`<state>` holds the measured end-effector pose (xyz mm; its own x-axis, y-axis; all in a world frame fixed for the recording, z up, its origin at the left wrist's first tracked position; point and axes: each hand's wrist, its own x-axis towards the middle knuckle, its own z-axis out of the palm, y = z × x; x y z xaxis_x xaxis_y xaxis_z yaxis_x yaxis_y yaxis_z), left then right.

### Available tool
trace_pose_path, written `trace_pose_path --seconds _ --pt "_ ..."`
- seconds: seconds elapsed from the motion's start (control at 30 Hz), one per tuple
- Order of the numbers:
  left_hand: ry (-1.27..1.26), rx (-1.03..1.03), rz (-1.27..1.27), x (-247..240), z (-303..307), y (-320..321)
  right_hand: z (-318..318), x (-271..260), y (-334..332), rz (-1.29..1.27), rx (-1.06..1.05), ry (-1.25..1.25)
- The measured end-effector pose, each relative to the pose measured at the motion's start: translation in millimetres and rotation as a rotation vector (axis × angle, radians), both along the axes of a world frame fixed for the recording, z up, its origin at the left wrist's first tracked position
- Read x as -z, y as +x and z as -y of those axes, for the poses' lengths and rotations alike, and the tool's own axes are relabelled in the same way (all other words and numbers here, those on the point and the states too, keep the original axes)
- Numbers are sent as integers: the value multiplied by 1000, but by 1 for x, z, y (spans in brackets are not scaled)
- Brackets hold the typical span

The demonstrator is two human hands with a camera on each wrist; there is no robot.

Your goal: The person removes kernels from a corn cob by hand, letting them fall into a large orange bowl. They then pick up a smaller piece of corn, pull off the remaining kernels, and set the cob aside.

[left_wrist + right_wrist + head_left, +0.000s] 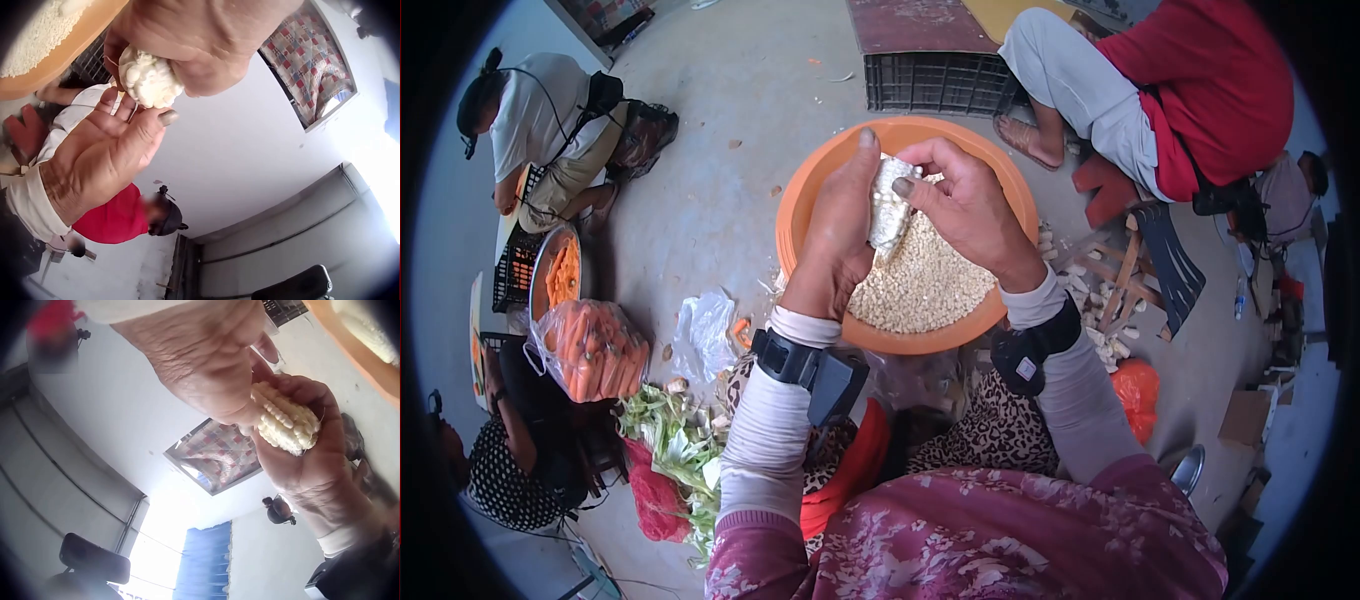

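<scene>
A white corn cob (889, 208), partly covered in kernels, is held above an orange basin (795, 190) of loose kernels (925, 285). My left hand (837, 208) grips the cob from its left side. On the other side, my right hand (970, 205) has its thumb and fingers against the cob. In the left wrist view the cob's end (150, 78) shows between the left hand (194, 37) and the right hand (103, 153). Rows of kernels on the cob (284, 419) face the right wrist view, lying in the left hand's palm.
Bare cobs and wood pieces (1115, 285) lie right of the basin. Green husks (675, 440), a plastic bag (705, 335) and bagged carrots (597, 350) are at the left. A black crate (935, 85) stands behind. People sit at both sides.
</scene>
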<state>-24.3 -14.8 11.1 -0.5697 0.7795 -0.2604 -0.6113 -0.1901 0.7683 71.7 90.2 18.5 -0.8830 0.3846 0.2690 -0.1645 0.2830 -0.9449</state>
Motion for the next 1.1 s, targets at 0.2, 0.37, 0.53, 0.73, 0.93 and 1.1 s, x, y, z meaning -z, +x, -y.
trace_pose_path --seconds 0.2,0.37,0.53,0.73,0.93,1.1 --pt "-131 -114 -258 -4 -2 9 0 3 -5 -10 92 85" --pt "-59 -85 -94 -2 -4 13 -9 3 -3 97 38 -222" --pt "138 -189 145 -9 1 8 3 1 -3 -15 -21 -170" --pt "221 -178 125 4 6 0 18 9 -6 46 -111 -50" --pt "82 -301 -126 2 -1 0 11 13 -6 -18 -46 -205" --pt "-112 -261 -198 -9 3 -2 0 6 -3 -62 -34 -243"
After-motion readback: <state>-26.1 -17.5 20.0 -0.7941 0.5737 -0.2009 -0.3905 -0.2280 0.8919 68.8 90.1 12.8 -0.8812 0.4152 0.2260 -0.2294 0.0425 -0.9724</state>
